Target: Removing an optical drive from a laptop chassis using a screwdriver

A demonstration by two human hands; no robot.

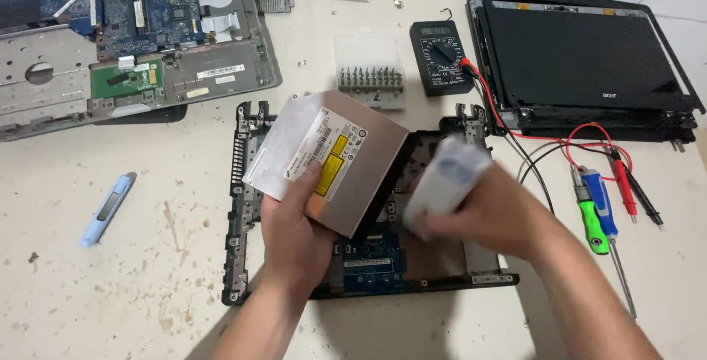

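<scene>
1. My left hand (298, 220) is nearest, fingers clamped on the optical drive (331, 157), which I hold tilted above the laptop base (383, 264) near the tabletop's front edge.
2. My right hand (486, 213) grips a blurred white cloth (445, 180) just beside the drive; I judge light strokes are best, with the drive held steady.
3. The drive's top carries a white rectangular label (328, 143) with a yellow patch (333, 161).

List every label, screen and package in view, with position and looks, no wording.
Drive label: white and yellow rectangle on the silver drive in the left hand.
Multimeter screen: small grey rectangle, top of black meter.
Laptop screen: large black panel, upper right.
Bit case: clear plastic box, centre.
</scene>
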